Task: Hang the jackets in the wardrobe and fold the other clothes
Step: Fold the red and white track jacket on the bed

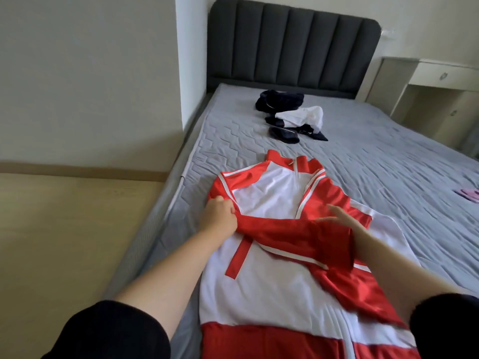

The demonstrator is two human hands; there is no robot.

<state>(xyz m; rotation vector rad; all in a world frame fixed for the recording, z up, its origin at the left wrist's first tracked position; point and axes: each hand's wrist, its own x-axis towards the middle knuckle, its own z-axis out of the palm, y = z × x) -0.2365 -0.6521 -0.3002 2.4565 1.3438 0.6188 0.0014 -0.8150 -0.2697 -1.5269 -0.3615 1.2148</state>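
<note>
Bed (375, 156): red/white jacket (272, 288) lengthwise, front up, collar (295, 161) twd headboard (293, 47).

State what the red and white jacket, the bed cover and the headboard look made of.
The jacket: likely synthetic knit; its red panels shine. The bed cover: matte grey quilted fabric, stitching visible. The headboard: dark grey padded upholstery, probably woven cloth, in vertical channels.

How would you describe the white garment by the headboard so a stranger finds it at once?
Find the dark headboard, then the grey mattress below it. On it, nearer the headboard than the red jacket, lies a heap; the white garment is its only pale piece among navy ones.
</note>
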